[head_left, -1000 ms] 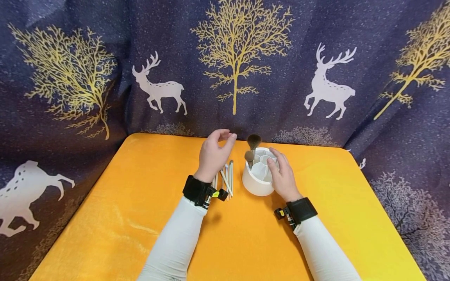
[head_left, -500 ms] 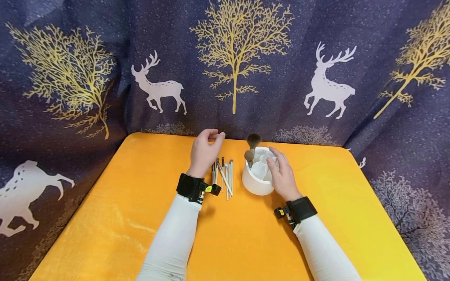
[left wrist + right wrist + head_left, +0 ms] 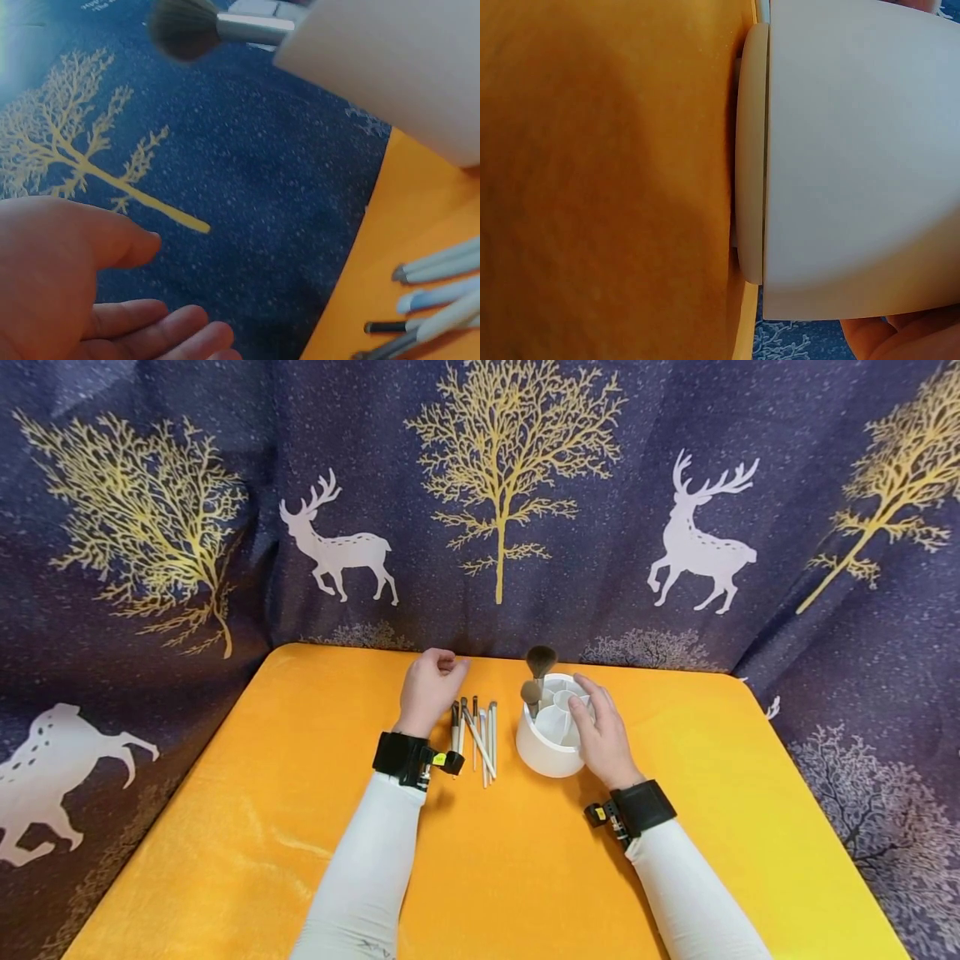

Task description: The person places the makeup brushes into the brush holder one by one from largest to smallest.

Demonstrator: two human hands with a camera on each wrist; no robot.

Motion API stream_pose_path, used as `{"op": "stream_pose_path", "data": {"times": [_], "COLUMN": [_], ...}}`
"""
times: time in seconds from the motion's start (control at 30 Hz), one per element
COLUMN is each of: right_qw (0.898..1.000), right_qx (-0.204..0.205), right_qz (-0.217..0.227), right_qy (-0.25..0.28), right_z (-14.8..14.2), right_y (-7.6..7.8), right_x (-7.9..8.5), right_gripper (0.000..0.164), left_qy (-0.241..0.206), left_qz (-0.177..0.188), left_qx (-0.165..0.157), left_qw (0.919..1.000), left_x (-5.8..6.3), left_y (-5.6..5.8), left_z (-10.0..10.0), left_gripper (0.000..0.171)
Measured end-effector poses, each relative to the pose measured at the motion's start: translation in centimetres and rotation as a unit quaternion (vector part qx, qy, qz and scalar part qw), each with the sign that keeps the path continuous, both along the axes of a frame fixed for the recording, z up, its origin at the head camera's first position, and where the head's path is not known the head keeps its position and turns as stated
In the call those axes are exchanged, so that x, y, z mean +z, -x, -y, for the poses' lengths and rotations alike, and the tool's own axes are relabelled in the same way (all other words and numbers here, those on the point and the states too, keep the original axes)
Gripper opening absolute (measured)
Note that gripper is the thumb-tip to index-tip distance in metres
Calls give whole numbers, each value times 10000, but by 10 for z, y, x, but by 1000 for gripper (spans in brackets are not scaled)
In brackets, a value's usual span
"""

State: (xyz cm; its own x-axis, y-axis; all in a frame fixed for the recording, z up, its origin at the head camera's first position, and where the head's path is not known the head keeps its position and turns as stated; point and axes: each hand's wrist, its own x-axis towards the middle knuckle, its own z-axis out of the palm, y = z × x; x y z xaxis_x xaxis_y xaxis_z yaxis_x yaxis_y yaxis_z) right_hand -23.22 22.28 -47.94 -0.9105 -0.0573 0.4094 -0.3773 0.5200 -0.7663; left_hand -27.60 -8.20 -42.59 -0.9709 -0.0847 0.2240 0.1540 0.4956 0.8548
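Note:
A round white makeup brush holder (image 3: 551, 754) with inner compartments stands on the table, two fluffy makeup brushes upright in its left side. My right hand (image 3: 609, 745) holds the holder by its right side, thumb at the rim; the right wrist view shows the white wall (image 3: 855, 165) close up, with fingers (image 3: 900, 341) along it. To the left, several slim makeup brushes (image 3: 483, 747) lie on the cloth, one crossing others. Just left of them my left hand (image 3: 429, 693) hovers with nothing in it. Its fingers (image 3: 161, 330) look loosely extended in the left wrist view.
An orange cloth covers the table (image 3: 262, 827). Behind it hangs a dark blue curtain (image 3: 585, 568) printed with trees and deer, close to the table's far edge.
My left hand has moved left and slightly lower, away from the holder, uncovering more of the lying brushes. The right hand and the holder stay in place.

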Motion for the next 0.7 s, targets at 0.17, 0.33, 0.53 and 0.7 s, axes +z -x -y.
{"op": "stream_pose_path", "data": {"times": [0.17,0.33,0.53,0.7], "right_qw": [10000,10000,10000,10000], "right_qx": [-5,-7,-6,-13], "right_qz": [13,7,2,33], "right_qy": [-1,-14,-30,-40], "right_z": [1,1,0,0], "right_y": [-1,-1,-1,-1], "right_x": [2,2,1,2], "right_gripper": [54,54,54,54], "left_qy": [186,319,559,740], "left_qz": [259,355,593,934], "left_qx": [-28,-106,-141,-300], "left_qw": [9995,9988,9966,9924], "left_x": [-5,-9,-12,-15], "left_y": [3,4,4,3], "left_z": [3,6,9,12], "left_gripper": [45,48,47,49]}}
